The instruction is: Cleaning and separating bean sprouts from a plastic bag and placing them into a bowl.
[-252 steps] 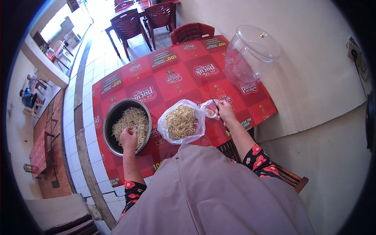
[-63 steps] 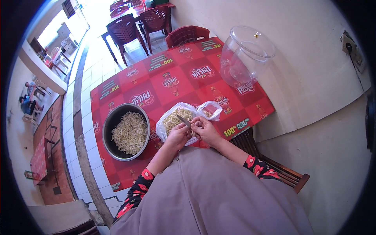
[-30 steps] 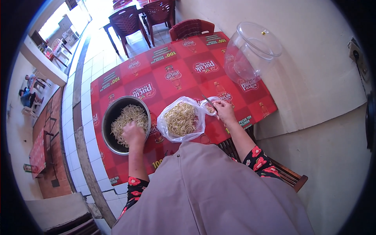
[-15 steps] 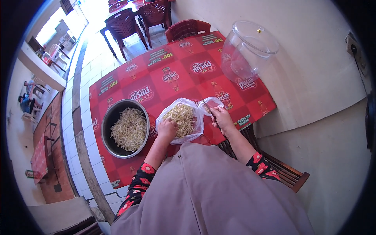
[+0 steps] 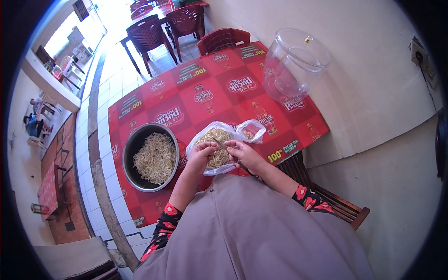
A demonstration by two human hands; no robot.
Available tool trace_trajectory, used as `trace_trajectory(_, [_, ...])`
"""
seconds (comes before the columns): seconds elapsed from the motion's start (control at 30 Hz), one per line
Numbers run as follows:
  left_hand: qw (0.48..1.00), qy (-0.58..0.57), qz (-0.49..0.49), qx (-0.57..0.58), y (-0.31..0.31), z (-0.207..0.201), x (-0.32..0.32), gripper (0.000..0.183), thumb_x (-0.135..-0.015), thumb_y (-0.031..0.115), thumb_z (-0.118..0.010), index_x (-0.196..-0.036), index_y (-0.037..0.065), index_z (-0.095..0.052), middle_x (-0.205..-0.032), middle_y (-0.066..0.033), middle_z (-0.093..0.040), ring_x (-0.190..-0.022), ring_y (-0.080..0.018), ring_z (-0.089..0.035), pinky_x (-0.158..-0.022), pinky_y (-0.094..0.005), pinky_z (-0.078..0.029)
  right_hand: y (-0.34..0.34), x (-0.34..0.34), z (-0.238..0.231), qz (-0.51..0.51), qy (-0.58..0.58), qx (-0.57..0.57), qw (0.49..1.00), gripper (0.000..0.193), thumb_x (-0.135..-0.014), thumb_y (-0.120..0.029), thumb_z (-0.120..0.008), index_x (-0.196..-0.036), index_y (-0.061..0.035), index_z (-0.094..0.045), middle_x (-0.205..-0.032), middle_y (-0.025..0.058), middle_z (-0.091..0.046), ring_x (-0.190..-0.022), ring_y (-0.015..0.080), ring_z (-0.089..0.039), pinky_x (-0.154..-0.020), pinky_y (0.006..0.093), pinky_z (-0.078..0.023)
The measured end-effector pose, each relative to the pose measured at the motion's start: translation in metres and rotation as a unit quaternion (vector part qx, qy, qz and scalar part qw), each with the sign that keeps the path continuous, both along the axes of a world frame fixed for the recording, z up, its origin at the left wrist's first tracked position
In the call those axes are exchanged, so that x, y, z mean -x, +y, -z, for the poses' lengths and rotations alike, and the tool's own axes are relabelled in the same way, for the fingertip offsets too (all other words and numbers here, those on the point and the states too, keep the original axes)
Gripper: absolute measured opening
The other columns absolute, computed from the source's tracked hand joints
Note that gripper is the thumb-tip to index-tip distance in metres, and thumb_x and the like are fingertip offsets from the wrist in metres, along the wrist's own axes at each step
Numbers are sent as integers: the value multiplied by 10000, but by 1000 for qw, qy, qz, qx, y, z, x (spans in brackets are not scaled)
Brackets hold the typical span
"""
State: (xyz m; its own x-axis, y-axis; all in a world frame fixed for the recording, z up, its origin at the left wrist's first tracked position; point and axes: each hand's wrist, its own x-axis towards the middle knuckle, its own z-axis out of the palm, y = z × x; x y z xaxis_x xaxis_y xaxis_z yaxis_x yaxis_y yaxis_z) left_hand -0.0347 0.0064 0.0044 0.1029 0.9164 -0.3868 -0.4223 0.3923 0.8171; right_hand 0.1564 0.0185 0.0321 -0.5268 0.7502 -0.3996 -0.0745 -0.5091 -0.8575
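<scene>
Both my hands meet over a white plastic bag (image 5: pixel 217 171) of bean sprouts (image 5: pixel 219 159) at the table's near edge. My right hand (image 5: pixel 245 156) is closed on a small knife (image 5: pixel 218 142), its thin blade angled toward the left fingers. With fingertips pinched, my left hand (image 5: pixel 201 155) is close to the blade; whatever it holds is too small to make out. Left of the bag stands a deep metal pot (image 5: pixel 126 161) holding a heap of pale sprouts (image 5: pixel 156 158). A smaller plastic bag (image 5: pixel 258 132) with small bits inside lies just beyond my right hand.
A large clear plastic container (image 5: pixel 294 65) stands at the far right of the red-covered table (image 5: pixel 186 100), near the wall. A red chair (image 5: pixel 223 40) is at the far side. A wooden slatted seat (image 5: pixel 333 203) is at the right, below the table edge.
My right hand has brought the knife from the smaller bag back over the sprouts, beside my left hand. My left hand has lifted from the sprouts, fingertips pinched.
</scene>
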Motion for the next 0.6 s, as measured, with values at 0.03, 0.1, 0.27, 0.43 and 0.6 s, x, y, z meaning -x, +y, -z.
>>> trace_trajectory(0.03, [1000,4,6,-13,0,-1,-1,117,-775,57,-590,-887,27,-602,-792,-25,-629,-594,-34,-475,-537,-173,-365,-1,0,1,0,0,-1,1000,343,-913,-211,-484,-1194,-30,-410,-726,10,-493,-537,66,-461,-448,180,-388])
trace_trajectory(0.1, [997,52,39,-33,0,2,2,122,-775,60,-598,-890,22,-611,-795,-25,-632,-621,-38,-496,-563,-180,-384,-2,0,0,-3,21,-7,1000,323,-907,-195,-500,-1186,-48,-430,-709,-2,-486,-522,55,-446,-445,177,-375])
trace_trajectory(0.27, [990,107,48,-79,-3,-13,-14,145,-770,79,-638,-898,8,-638,-803,-24,-640,-723,-61,-558,-664,-210,-436,-1,-3,0,-11,1,-44,999,264,-882,-179,-552,-1129,-102,-499,-629,-34,-458,-484,40,-421,-421,190,-336])
trace_trajectory(0.43, [985,131,71,-84,1,-6,-18,166,-742,98,-688,-869,1,-641,-788,-31,-639,-719,-82,-577,-678,-227,-454,0,-6,7,9,-2,-75,997,193,-869,-180,-582,-1036,-98,-530,-609,-40,-471,-482,39,-420,-423,190,-334])
trace_trajectory(0.6, [983,143,69,-97,3,-3,-23,154,-729,71,-690,-861,5,-643,-802,-31,-641,-716,-87,-580,-678,-235,-456,-4,-9,4,37,42,-17,998,162,-858,-175,-601,-951,-72,-520,-631,-30,-492,-491,49,-445,-423,187,-353])
